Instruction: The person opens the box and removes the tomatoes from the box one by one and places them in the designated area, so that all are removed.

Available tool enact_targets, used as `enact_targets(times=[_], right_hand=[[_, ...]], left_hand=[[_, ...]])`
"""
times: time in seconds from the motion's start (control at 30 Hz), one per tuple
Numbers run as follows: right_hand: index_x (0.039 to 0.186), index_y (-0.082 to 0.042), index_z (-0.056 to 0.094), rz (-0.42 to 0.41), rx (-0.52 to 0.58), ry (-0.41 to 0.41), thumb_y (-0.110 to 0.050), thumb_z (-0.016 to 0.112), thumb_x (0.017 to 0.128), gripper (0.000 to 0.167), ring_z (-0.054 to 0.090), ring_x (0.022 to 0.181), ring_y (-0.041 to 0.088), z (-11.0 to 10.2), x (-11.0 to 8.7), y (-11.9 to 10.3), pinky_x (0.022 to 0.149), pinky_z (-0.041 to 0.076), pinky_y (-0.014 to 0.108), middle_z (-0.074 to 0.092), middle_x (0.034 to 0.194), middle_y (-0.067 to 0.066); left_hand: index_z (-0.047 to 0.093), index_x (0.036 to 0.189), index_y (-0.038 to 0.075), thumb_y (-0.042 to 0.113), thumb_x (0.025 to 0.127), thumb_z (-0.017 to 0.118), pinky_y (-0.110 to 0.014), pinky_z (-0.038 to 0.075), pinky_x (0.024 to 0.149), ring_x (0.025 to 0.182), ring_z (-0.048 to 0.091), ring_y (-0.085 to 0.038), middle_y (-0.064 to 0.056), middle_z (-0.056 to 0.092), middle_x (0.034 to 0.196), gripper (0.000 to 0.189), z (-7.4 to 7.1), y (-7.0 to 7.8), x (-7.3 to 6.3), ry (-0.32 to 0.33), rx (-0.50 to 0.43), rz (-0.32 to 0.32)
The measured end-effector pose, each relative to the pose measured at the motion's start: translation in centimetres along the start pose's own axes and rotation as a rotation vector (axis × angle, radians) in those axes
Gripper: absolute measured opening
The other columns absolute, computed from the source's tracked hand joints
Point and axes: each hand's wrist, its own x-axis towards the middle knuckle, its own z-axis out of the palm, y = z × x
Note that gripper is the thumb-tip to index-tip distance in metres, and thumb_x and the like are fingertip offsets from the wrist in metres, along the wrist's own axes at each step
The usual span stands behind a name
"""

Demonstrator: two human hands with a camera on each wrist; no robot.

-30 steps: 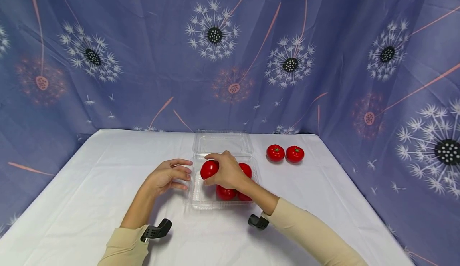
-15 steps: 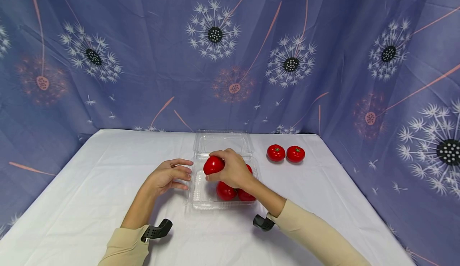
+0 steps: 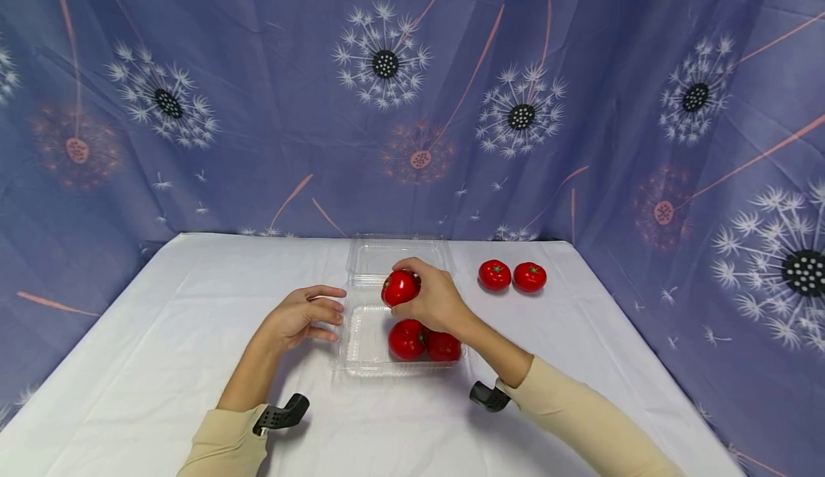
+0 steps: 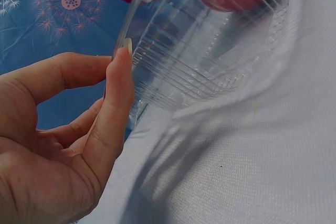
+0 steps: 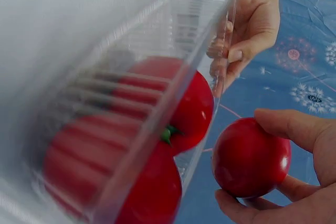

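My right hand [image 3: 435, 298] grips a red tomato [image 3: 399, 288] by its sides, raised over the back of a clear plastic container [image 3: 361, 334]. In the right wrist view this held tomato [image 5: 251, 157] is outside the container's rim, with thumb and fingers around it. Two more tomatoes show in the container's front right part, a left one [image 3: 407, 339] and a right one [image 3: 443, 347]. The right hand hides the container's back right part. At the left side, my left hand [image 3: 303, 317] pinches the container's rim between thumb and fingers, seen closely in the left wrist view [image 4: 113, 72].
The container's hinged lid [image 3: 399, 256] lies folded open behind it. At the back right of the white-covered table [image 3: 548, 362], a tomato [image 3: 494, 275] stands beside another tomato [image 3: 530, 277]. A patterned blue curtain [image 3: 290, 104] closes off the back and sides.
My right hand has lifted the tomato and carried it right and back, from the container's left part to over its rear edge. My left hand has stayed at the rim.
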Motion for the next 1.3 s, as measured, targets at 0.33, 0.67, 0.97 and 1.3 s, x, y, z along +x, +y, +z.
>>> enact_targets(times=[0.33, 0.67, 0.97, 1.3], right_hand=[[0.13, -0.014, 0.057, 0.056, -0.018, 0.025, -0.012, 0.092, 0.068, 0.071, 0.061, 0.107, 0.028, -1.7, -0.2, 0.5, 0.081, 0.062, 0.04, 0.061, 0.121, 0.012], [0.135, -0.015, 0.062, 0.09, -0.06, 0.042, -0.017, 0.092, 0.069, 0.073, 0.058, 0.113, 0.033, -3.1, -0.5, 1.2, 0.092, 0.059, 0.047, 0.056, 0.124, 0.015], [0.141, -0.018, 0.059, 0.084, -0.112, 0.068, -0.024, 0.09, 0.074, 0.073, 0.064, 0.107, 0.028, -5.9, -0.9, 3.1, 0.081, 0.062, 0.038, 0.065, 0.131, 0.007], [0.139, -0.015, 0.057, 0.15, -0.136, 0.113, -0.021, 0.087, 0.075, 0.071, 0.064, 0.113, 0.036, -8.9, -2.5, 6.3, 0.094, 0.058, 0.054, 0.065, 0.129, 0.016]], left_hand=[[0.041, 0.144, -0.011, -0.005, 0.085, 0.068, -0.035, 0.065, 0.066, 0.075, 0.067, -0.016, -0.012, 0.062, 0.108, 0.065, 0.0, -0.1, 0.0, -0.006, -0.006, 0.001], [0.04, 0.145, -0.011, -0.004, 0.085, 0.069, -0.036, 0.065, 0.066, 0.076, 0.067, -0.016, -0.012, 0.063, 0.108, 0.066, 0.0, -0.3, 0.0, -0.013, -0.005, -0.003], [0.04, 0.144, -0.012, -0.006, 0.084, 0.068, -0.035, 0.065, 0.065, 0.076, 0.066, -0.016, -0.01, 0.063, 0.104, 0.066, 0.1, 0.0, 0.1, -0.019, -0.015, -0.001], [0.04, 0.145, -0.012, -0.005, 0.085, 0.068, -0.036, 0.065, 0.066, 0.077, 0.066, -0.016, -0.011, 0.062, 0.107, 0.066, 0.0, 0.0, -0.1, -0.012, -0.017, -0.001]])
